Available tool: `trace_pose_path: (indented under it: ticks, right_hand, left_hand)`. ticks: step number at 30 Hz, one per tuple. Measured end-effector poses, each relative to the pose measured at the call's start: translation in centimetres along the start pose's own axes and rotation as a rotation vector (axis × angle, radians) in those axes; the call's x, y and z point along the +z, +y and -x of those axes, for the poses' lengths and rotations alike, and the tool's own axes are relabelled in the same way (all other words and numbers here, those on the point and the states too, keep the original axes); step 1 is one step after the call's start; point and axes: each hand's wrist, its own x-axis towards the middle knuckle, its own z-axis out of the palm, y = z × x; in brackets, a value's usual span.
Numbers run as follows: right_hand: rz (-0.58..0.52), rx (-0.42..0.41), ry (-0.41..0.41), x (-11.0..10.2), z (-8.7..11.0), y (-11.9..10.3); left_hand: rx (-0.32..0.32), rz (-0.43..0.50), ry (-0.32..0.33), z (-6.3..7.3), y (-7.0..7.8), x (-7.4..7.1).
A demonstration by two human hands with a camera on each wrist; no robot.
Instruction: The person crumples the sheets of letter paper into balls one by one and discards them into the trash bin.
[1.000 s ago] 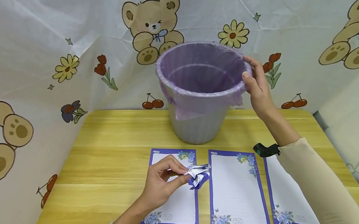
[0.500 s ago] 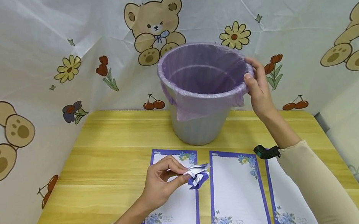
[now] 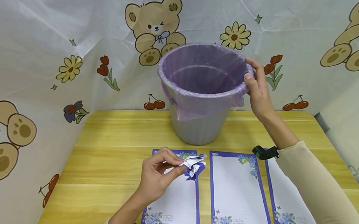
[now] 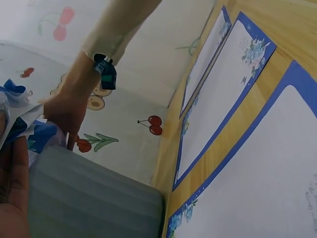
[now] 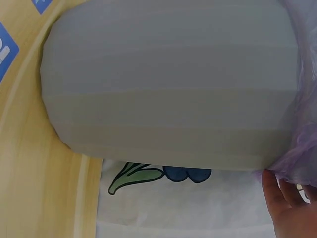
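Note:
Between thumb and fingertips my left hand [image 3: 156,177] pinches a crumpled sheet of paper [image 3: 193,165], white with blue-purple patches. It is held above the left printed sheet [image 3: 175,201], in front of the bin. My right hand [image 3: 260,90] grips the right side of the rim of a grey trash bin [image 3: 199,128], thumb outside and fingers over the edge. A thin purple bag [image 3: 206,102] lines the bin and folds down over its rim. In the right wrist view the fingers [image 5: 275,198] touch the bag's folded edge. The bin's bottom is hidden from the head view.
Flat on the wooden table [image 3: 103,162] lie the left sheet, a middle sheet [image 3: 237,192] and a right sheet [image 3: 290,192] partly under the right forearm. A cloth with printed bears [image 3: 156,26] hangs behind the table and along its left side.
My left hand has risen slightly, away from me, with the crumpled paper. The right hand stays on the bin's rim, and the bin has hardly moved.

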Motion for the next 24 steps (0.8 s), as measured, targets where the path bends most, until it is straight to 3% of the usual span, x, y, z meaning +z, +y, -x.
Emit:
trace_pose_path:
  ticks: [7, 24]
  right_hand:
    - [0.000, 0.005, -0.001, 0.0, -0.1, -0.2]
    - [0.026, 0.005, -0.001, 0.0, 0.1, -0.1]
  left_hand:
    - [0.010, -0.029, 0.032, -1.5, 0.8, -0.5]
    - [0.059, 0.033, 0.068, -5.7, 2.7, -2.0]
